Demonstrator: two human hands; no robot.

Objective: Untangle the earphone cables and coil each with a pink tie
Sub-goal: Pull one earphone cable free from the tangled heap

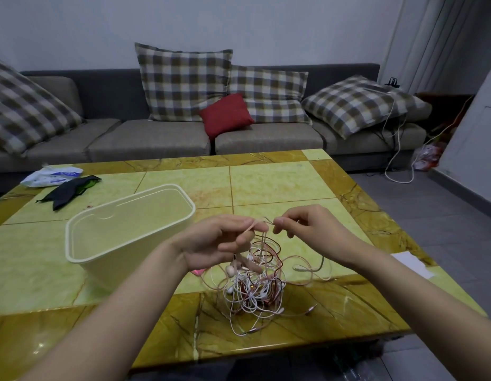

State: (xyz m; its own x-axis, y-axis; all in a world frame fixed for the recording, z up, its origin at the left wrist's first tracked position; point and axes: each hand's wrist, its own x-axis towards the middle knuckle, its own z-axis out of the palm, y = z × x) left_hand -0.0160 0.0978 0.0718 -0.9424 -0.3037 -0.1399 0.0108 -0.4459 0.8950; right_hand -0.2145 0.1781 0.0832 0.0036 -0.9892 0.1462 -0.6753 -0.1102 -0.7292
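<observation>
Pink-white earphone cables (252, 281) tangled on table (280, 182); left hand (216, 243), right hand (307, 224): fingers of each pinching raised strand (262, 222).

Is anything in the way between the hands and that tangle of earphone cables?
Nothing visible does. The left hand and right hand pinch a pale pink strand above the tangled white, pink and red earphone cables; the cream plastic tub sits apart.

A knotted heap of white, pink and dark-red earphone cables (254, 284) lies on the table, strands lifted upward.
</observation>
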